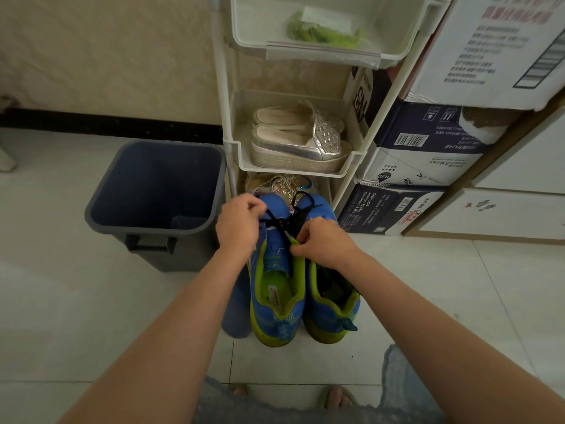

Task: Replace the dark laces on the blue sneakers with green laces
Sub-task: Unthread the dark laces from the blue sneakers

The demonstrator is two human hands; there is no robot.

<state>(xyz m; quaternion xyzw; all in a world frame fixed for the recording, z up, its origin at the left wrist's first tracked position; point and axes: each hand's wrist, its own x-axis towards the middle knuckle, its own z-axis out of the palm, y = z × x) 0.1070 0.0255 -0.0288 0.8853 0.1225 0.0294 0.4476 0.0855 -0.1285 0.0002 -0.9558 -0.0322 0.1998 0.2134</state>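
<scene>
Two blue sneakers with yellow-green lining stand side by side on the floor, heels towards me: the left sneaker [276,286] and the right sneaker [331,298]. A dark lace [286,221] is threaded across the left sneaker's front. My left hand [240,223] pinches a strand of that lace at the shoe's left side. My right hand [324,241] grips the lace and the tongue edge at the shoe's right side. A clear zip bag of green laces [325,33] lies in the rack's top tray.
A grey-blue bin [159,191] stands on the floor left of the sneakers. Behind them is a white shoe rack [235,142] holding silver platform slippers [301,142] and glittery shoes below. Stacked cardboard boxes [428,142] fill the right side. My feet are at the bottom edge.
</scene>
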